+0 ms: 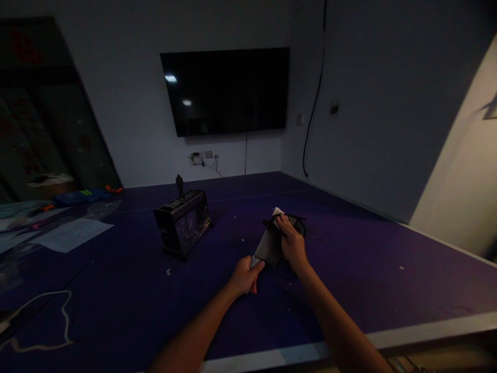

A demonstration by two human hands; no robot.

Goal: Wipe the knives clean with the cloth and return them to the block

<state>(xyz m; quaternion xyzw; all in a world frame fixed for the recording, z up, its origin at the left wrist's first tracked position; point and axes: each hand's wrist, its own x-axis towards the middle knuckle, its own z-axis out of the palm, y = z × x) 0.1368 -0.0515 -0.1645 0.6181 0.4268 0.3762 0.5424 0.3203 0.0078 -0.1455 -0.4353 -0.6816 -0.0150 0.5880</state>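
Observation:
My left hand [245,276] is wrapped around the handle of a cleaver [267,247]. Its broad grey blade points away from me and to the right, just above the purple table. My right hand [292,242] grips a dark cloth [300,225] against the blade, fingers pressed over it near the far end. A pale tip of the blade shows beyond my fingers. To the left of both hands stands a black knife block [190,223] with clear sides. One dark knife handle [179,186] sticks up from its top.
Papers [72,234], plastic wrapping and a blue item [81,196] lie at the table's left. A white cable [64,311] curls at the near left. Small white scraps dot the purple tabletop [361,269]. A television [229,93] hangs on the back wall, and a black cable [316,98] hangs at the corner.

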